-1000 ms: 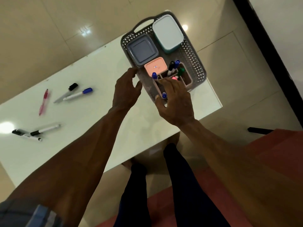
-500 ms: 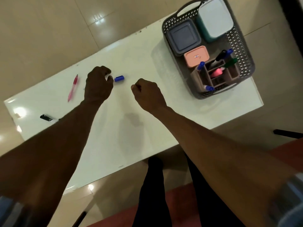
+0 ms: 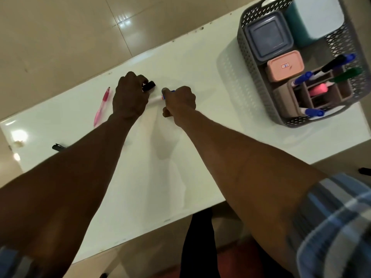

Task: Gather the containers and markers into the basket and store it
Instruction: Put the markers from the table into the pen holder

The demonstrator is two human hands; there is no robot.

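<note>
Tiles (image 3: 60, 37), glossy beige, catch the ceiling light around a smooth white table (image 3: 140, 187). At its right end sits a grey lattice-walled basket (image 3: 242, 37) holding a grey square-lidded container (image 3: 268, 36), a teal tub with a pale lid (image 3: 315, 17), a small pink box (image 3: 285, 65) and a divided brown caddy (image 3: 285, 99) stuffed with capped markers. Mid-table, the left hand (image 3: 128, 97) curls its fingers around a black-capped marker (image 3: 149, 85); the right hand (image 3: 178, 101) is fisted on a blue-capped marker (image 3: 160, 98). A translucent pink pen (image 3: 101, 108) lies just left.
</note>
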